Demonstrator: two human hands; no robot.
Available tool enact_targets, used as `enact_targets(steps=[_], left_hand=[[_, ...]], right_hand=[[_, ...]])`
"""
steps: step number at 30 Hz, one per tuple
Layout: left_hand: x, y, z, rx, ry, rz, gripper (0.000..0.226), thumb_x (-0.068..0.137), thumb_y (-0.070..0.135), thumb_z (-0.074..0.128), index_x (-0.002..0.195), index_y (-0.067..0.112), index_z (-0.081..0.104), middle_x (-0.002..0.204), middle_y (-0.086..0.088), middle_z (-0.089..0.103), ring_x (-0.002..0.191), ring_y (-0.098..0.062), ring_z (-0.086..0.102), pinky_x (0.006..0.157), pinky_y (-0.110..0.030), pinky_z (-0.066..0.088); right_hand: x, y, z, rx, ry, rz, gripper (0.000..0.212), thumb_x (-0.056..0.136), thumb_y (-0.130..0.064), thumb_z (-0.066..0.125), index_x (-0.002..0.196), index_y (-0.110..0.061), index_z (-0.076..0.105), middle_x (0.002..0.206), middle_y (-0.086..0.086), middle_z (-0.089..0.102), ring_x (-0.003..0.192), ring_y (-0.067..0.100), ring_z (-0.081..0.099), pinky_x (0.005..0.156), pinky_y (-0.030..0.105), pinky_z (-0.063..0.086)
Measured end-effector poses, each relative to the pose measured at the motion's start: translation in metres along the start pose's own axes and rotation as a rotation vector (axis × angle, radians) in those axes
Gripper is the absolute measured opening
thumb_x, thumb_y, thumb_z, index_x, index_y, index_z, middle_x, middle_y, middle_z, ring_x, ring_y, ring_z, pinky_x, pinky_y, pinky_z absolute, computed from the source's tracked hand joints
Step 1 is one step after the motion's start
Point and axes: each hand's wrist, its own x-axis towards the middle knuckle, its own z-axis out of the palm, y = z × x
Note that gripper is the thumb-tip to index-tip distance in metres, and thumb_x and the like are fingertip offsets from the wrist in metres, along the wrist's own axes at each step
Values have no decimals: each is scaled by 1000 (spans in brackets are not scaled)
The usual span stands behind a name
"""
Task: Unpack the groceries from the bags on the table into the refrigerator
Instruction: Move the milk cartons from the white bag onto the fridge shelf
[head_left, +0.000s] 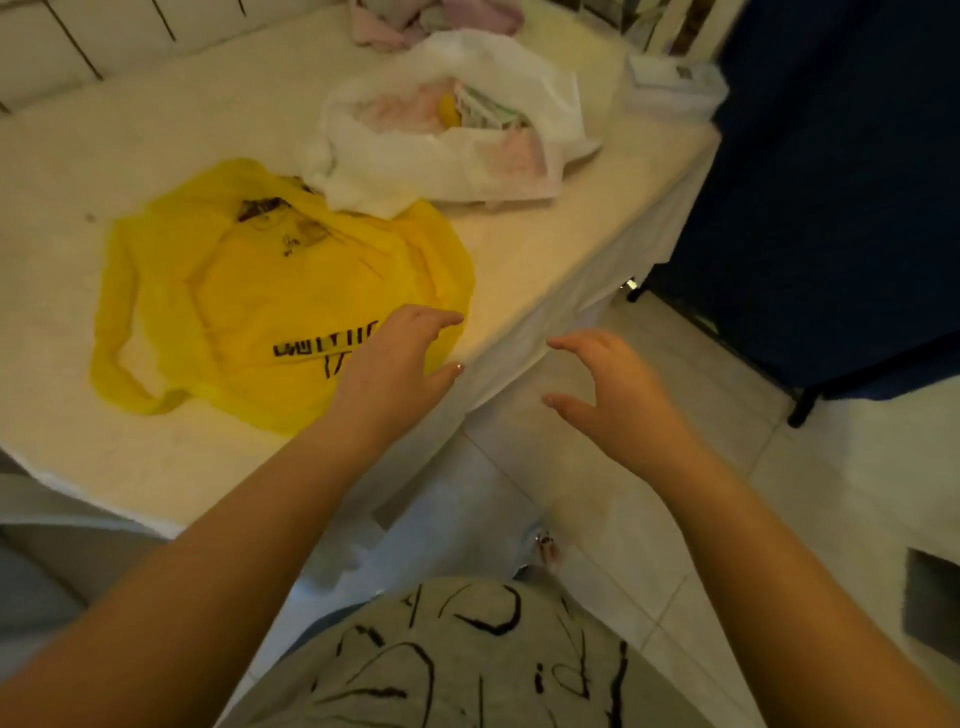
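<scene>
A flat yellow plastic bag (270, 306) with black print lies on the cloth-covered table (130, 457). Behind it sits a white plastic bag (467, 150), open at the top, with packaged groceries showing inside, one of them yellow. My left hand (395, 364) hovers over the yellow bag's near right corner, fingers relaxed, holding nothing. My right hand (613, 395) hangs past the table's edge over the floor, fingers loosely spread, also empty. The refrigerator is not in view.
A pile of pinkish cloth (431, 21) lies at the table's far end. A white package (675, 83) sits at the far right corner. A dark blue piece of furniture (831, 208) stands right of the table on the tiled floor (675, 519).
</scene>
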Motion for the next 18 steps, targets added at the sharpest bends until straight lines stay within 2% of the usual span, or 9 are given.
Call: enact_targets(steps=[3,8,13,18], left_hand=[[50,23,12,15,58,-90,48,83,26,68,128,21,52,123,-2,55,110,-17,54,88,-29,42],[117,49,25,17,124,-209,47,84,27,66,129,24,51,125,2,54,115,-14,50,90,-29,41],[168,42,29,16,204,-297,46,82,24,68,126,23,54,117,1,57,108,-13,53,83,-31,44],[230,11,21,1,273,-371,44,83,26,66,125,26,54,119,5,55,106,-8,52,83,-26,42]], right_hand=[[53,40,-43,3,-30,-87,52,86,-28,66,133,-24,45,136,-4,44,123,10,41,91,10,25],[134,89,-86,50,-43,-235,51,84,-27,68,130,-25,49,134,-2,46,122,11,43,95,25,39],[206,107,-99,58,-109,-324,51,83,-27,68,130,-23,49,131,-3,46,116,8,46,89,15,33],[280,105,-101,18,-128,-395,51,82,-25,70,128,-21,50,131,-2,47,119,12,44,92,19,36]])
